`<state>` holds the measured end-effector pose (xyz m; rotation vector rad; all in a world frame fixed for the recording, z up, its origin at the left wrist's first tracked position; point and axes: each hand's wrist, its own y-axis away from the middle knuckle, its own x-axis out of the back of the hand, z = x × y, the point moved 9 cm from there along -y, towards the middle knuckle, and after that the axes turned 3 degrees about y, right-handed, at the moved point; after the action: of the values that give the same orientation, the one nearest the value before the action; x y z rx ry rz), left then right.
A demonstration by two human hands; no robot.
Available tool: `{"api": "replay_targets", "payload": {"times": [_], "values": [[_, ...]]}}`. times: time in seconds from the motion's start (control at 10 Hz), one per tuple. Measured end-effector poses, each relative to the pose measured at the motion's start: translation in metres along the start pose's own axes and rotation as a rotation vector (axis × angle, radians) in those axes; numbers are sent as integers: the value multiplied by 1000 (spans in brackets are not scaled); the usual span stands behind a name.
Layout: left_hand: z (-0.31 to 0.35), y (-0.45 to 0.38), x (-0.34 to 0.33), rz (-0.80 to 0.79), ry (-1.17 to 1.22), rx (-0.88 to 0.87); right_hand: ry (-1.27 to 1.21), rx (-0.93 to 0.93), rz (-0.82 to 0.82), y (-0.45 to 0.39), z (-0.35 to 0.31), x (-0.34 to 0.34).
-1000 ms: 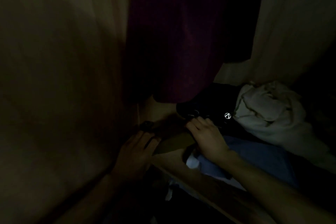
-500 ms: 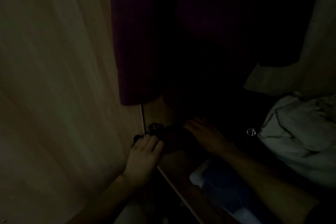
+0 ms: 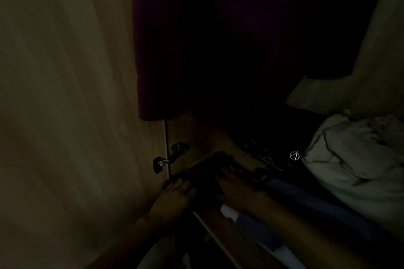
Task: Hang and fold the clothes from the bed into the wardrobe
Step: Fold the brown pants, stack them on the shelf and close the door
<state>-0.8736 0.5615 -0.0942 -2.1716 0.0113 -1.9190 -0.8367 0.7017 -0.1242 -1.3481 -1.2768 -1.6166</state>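
Moved: both hands slid down and toward me since half a second back; the left one has left the hinge, which now shows in full, and from my remote seat I see the right one flatter on the dark cloth.
Door: wardrobe door (image 3: 72, 105) fills the left side, pale wood grain, swung open.
Hinge: metal hinge (image 3: 169, 157) sits at the door's edge, just above the left hand.
Left hand: left hand (image 3: 175, 197) lies at the shelf corner, fingers curled over the near edge of the dark garment (image 3: 205, 170); grip looks pinched on the cloth, though it's really dim.
Dark garment: folded flat on the wardrobe shelf (image 3: 227, 231), between the two hands, under the hanging clothes.
Hanging: maroon garment (image 3: 175, 50) hangs above, hem just over the shelf.
Right hand: right hand (image 3: 238, 185) pressing down on the dark garment, fingers spread and straight.
Blue: blue garment (image 3: 306, 207) lies beside the right forearm.
Black: black garment with a round white logo (image 3: 294, 156) sits behind it.
White: crumpled white bundle (image 3: 354, 159) at far right on the shelf.
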Motion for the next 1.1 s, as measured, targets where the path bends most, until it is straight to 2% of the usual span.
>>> {"api": "replay_targets", "payload": {"times": [0.1,0.2,0.3,0.4,0.5,0.7,0.9,1.0,1.1], "values": [[-6,3,-14,-20,81,-41,-82,10,-37,5,-19,-12],[-17,8,-11,-18,106,-15,-182,-92,47,22,-41,-1],[-23,10,4,108,144,-25,-304,-246,116,28,-45,-2],[-27,9,-4,45,136,-58,-344,-334,158,34,-51,1],[-29,12,-12,126,158,-59,-296,-375,213,39,-62,-2],[-31,7,-32,45,220,-33,-399,-370,403,54,-93,3],[-18,-19,-35,-17,285,-31,-401,-418,421,55,-89,7],[-19,-32,-48,-59,285,-26,-501,-511,397,53,-74,2],[-20,-33,-48,-167,309,-95,-511,-510,451,51,-67,0]]}}
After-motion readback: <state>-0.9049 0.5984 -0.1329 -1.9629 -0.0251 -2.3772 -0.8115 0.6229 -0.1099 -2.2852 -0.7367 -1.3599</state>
